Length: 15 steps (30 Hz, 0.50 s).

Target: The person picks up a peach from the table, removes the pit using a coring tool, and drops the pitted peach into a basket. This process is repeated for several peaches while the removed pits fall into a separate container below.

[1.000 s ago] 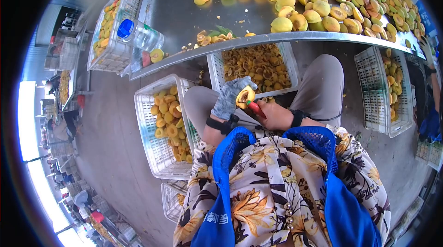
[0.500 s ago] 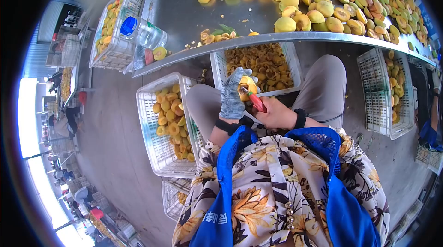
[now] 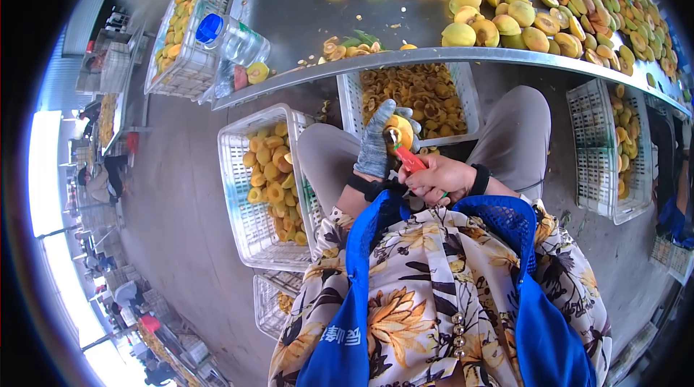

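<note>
My left hand (image 3: 376, 144), in a grey glove, grips a yellow fruit half (image 3: 399, 131) above my lap. In my bare right hand (image 3: 438, 176) is a red-handled tool (image 3: 410, 158), its metal tip at the cut face of the fruit. Just beyond my hands, a white crate (image 3: 349, 101) holds brown and yellow fruit scraps. Another white crate (image 3: 238, 231), left of my knee, contains yellow fruit halves.
A metal table (image 3: 289, 11) carries many fruit halves (image 3: 506, 22) and a blue-capped bottle (image 3: 235, 40) near its left end. More fruit crates stand at the far left (image 3: 188, 79) and right (image 3: 589, 163). Other people are at both sides.
The tool has turned more upright against the fruit, and my right hand shows more of its curled fingers. The view has shifted slightly, so most things sit a little further right.
</note>
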### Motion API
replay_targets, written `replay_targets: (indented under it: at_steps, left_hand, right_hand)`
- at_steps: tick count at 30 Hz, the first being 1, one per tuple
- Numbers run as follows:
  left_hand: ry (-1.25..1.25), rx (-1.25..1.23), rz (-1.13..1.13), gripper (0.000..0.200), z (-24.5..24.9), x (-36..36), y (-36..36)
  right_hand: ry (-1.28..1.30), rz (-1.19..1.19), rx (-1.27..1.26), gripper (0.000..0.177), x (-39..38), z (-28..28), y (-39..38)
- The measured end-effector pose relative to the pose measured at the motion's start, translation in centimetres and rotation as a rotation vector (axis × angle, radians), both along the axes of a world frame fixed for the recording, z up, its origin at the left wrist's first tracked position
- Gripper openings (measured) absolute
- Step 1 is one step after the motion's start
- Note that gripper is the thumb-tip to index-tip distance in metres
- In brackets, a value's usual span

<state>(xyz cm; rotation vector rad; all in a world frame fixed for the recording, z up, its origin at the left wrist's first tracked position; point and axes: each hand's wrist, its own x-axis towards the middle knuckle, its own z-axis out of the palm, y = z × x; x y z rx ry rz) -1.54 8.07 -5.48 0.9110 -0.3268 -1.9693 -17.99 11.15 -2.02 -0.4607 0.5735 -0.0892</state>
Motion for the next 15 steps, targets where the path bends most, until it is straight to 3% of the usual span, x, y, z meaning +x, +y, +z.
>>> replay_targets:
  at_steps: [4,6,8,10,12,14,15]
  left_hand:
    - [-0.054,0.047,0.128,0.042,-0.3,-0.1,-0.6]
    - [-0.082,0.179,0.326,0.042,-1.5,0.7,-1.1]
    - [-0.132,0.106,0.357,0.043,-2.2,2.0,-0.8]
    - [-0.19,0.124,0.272,0.046,-0.6,3.3,-0.6]
    - [-0.143,0.053,0.327,0.047,0.2,4.0,-0.4]
    - [-0.151,0.012,0.383,0.044,1.9,5.2,0.2]
    - [-0.107,-0.042,0.45,0.044,2.0,6.3,0.9]
  right_hand:
    - [-0.13,-0.08,0.151,0.014,0.6,0.5,-0.3]
    - [-0.147,-0.12,-0.135,0.015,0.3,2.2,-0.3]
    - [-0.097,-0.205,-0.254,0.016,0.5,2.3,-1.5]
    - [0.376,-0.233,-0.605,0.015,1.4,1.2,-3.5]
    - [0.785,-0.329,-1.675,0.02,1.2,-7.4,-5.1]
    - [0.798,-0.277,-1.546,0.026,1.1,-5.3,-5.5]
    - [0.748,-0.253,-1.346,0.026,1.2,-4.1,-5.4]
